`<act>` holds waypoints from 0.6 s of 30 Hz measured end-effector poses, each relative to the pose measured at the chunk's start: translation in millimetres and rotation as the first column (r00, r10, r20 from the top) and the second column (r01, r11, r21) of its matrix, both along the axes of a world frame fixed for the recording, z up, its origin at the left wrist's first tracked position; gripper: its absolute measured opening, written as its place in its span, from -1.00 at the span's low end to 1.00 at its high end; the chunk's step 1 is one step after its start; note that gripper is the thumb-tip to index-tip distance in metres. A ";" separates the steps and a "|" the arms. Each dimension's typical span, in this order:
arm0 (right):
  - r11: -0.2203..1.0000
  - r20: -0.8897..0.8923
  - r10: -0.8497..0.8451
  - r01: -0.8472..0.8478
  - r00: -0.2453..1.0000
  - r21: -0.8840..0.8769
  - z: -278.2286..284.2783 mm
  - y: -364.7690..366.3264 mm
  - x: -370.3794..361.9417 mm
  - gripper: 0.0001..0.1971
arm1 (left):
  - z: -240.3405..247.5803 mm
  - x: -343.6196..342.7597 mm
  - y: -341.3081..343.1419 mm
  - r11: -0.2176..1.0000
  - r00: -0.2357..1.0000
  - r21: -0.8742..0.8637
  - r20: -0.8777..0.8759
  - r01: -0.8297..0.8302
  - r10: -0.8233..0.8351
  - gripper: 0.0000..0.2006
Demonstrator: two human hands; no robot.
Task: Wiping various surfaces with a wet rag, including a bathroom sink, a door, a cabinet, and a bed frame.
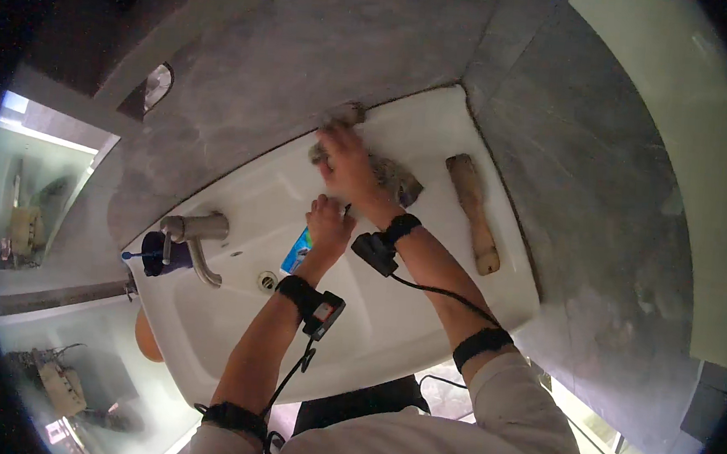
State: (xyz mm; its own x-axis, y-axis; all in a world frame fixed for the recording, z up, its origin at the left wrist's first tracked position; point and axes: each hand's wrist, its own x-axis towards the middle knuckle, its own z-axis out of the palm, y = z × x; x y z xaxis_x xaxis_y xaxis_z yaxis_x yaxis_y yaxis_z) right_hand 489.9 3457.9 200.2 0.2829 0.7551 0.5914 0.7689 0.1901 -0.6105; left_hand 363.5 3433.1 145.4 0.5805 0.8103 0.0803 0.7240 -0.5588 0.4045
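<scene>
Over the left part of the white sink, my left hand [329, 225] is closed on a blue, green and white printed tube or box [297, 251]. One end of it points down toward the drain. A small dark tip shows at the hand's far side. Farther back, my right hand [350, 160] is curled at the sink's back edge, its fingers slightly blurred. A small greyish clump [317, 152] shows by its thumb and fingertips. Just right of that hand lies a crumpled grey-brown bundle [395, 179], partly hidden behind the wrist.
A long wooden-handled brush [472, 209] lies on the right side of the sink [372, 346]. At the left stand a metal faucet [198, 236] and a dark cup [163, 257] with a blue toothbrush. A brownish object [350, 112] sits at the back wall.
</scene>
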 end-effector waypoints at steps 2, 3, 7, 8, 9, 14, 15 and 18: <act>0.998 0.121 0.061 -0.060 0.991 -0.007 0.0 -4.5 6.0 -0.46 | -0.3 -1.8 -3.8 0.999 1.000 -0.046 0.011 -0.018 0.019 -0.68; 0.990 0.182 0.121 -0.105 0.976 -0.091 6.1 -7.2 14.1 -0.49 | -1.1 -12.9 -2.3 0.998 0.999 -0.048 -0.020 -0.032 0.031 -0.68; 0.883 0.271 -0.280 0.358 0.921 -0.305 4.3 -32.8 95.6 -0.50 | 0.4 -15.8 -17.3 0.998 0.999 0.069 0.042 -0.013 0.010 -0.68; 0.848 0.326 -0.427 0.499 0.843 -0.179 6.2 -36.0 106.8 -0.53 | -1.3 -16.1 -17.0 0.998 0.999 0.063 0.042 -0.016 0.013 -0.68; 0.845 0.326 -0.428 0.501 0.843 -0.185 9.1 -33.8 108.3 -0.53 | -3.1 -18.3 -11.7 0.995 0.998 0.099 0.057 -0.012 0.006 -0.67; 0.737 0.304 -0.621 0.670 0.722 -0.088 -14.0 -34.8 94.7 -0.51 | -3.4 -22.3 0.7 0.999 0.992 0.040 0.123 0.010 -0.015 -0.67; 0.737 0.301 -0.620 0.670 0.724 -0.094 -21.6 -39.6 89.6 -0.51 | 3.9 -19.2 1.1 0.997 0.983 0.072 0.180 0.026 -0.038 -0.69; 0.617 0.429 -0.618 0.745 0.659 -0.255 -36.5 -54.3 84.5 -0.52 | 27.6 -7.1 6.7 0.992 0.969 0.120 0.239 0.033 -0.061 -0.74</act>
State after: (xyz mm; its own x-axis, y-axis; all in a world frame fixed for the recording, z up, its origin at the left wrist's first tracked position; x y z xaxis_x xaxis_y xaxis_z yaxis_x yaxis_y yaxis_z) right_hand 574.4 3403.6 163.7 0.6850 0.5796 0.4413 0.7138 -0.6553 -0.2473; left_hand 356.4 3439.9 172.9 0.5695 0.7601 0.3129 0.5848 -0.6421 0.4957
